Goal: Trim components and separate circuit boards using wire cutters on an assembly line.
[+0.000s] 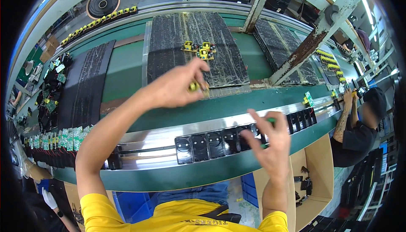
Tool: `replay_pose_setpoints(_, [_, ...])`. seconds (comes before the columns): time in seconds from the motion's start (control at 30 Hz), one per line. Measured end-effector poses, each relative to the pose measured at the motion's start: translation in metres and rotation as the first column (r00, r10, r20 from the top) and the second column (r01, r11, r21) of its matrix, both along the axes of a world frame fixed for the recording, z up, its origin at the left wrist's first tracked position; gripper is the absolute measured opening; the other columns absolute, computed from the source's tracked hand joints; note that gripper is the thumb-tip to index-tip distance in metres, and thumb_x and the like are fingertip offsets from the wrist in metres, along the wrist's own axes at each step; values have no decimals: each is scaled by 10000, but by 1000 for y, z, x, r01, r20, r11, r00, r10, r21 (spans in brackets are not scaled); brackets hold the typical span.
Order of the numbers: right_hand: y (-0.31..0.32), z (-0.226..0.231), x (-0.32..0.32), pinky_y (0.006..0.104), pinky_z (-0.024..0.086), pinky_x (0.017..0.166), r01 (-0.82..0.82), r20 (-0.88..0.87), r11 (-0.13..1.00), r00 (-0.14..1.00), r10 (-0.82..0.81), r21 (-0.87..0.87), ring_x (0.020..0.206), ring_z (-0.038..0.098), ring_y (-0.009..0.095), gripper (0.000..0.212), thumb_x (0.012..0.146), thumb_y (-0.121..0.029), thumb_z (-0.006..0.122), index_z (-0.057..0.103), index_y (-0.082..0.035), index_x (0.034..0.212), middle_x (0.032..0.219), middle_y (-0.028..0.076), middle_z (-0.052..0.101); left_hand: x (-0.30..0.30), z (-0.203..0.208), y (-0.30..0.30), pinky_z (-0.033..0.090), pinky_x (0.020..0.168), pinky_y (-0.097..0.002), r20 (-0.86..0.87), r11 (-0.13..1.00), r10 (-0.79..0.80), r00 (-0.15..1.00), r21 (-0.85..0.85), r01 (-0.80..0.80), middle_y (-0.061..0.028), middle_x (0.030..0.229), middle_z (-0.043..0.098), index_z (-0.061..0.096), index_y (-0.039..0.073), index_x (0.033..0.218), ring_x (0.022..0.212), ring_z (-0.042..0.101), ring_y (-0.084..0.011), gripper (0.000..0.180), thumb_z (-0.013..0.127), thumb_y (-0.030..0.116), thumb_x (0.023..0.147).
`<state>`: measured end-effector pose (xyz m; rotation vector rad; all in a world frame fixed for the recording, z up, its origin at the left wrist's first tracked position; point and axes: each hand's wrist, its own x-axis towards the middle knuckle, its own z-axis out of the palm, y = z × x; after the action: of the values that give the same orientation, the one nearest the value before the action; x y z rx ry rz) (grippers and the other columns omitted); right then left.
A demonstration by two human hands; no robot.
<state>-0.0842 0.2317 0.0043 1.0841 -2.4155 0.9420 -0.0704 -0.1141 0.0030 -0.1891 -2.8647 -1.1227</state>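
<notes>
My left hand [179, 87] is over the near edge of a black streaked mat, fingers closed around a small circuit board with a yellow part [194, 87]; motion blurs it. Beyond it, several similar yellow-topped circuit boards [204, 54] lie clustered on the mat [169, 33]. My right hand [274, 145] hovers over a row of black plastic casings [215, 143] on the metal rail. Its thumb and forefinger are spread, while a green object [264, 146] shows among the fingers; its kind is unclear. The hand hides part of the row.
Green circuit boards with red wires [72, 139] line the rail's left end. A rusty post [302, 56] rises at the right. A co-worker [359, 126] works at the far right. An open cardboard box [315, 177] stands below the bench edge.
</notes>
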Motion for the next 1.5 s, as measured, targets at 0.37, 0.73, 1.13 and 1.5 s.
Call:
replay_pose_setpoints(0.37, [-32,12,52,271,446,753,-292,213,840,881,422,-457,901,548,154,254,849,-57,968,918,-84,1097,1124,66,589,142,50,75,577,800,-383,-30,940,-163,986,299,165,-135,1180,775,524,26,1555,952,727,-254,632,793,16,984])
replay_pose_setpoints(0.73, [-66,-4,90,273,471,769,114,372,359,430,823,-926,922,571,155,232,853,-36,967,910,-59,1077,1107,61,639,177,40,109,547,802,-305,26,496,19,999,868,-32,-107,1075,756,723,-15,1155,847,640,-174,125,776,2,1043])
replay_pose_setpoints(1.13, [-51,-37,104,320,501,816,-207,142,961,962,235,-185,912,576,182,293,872,-219,984,903,-111,1132,1172,63,668,178,33,59,543,792,-298,125,911,229,965,323,-258,-70,931,786,775,-31,985,805,664,-165,52,800,14,987])
replay_pose_setpoints(1.5, [-58,-60,111,370,511,828,-95,-25,992,995,97,80,958,602,214,289,852,-205,983,908,-145,1125,1185,40,684,159,-3,51,574,777,-336,154,937,311,938,114,-329,-98,924,829,784,-36,941,781,691,-206,78,813,29,909])
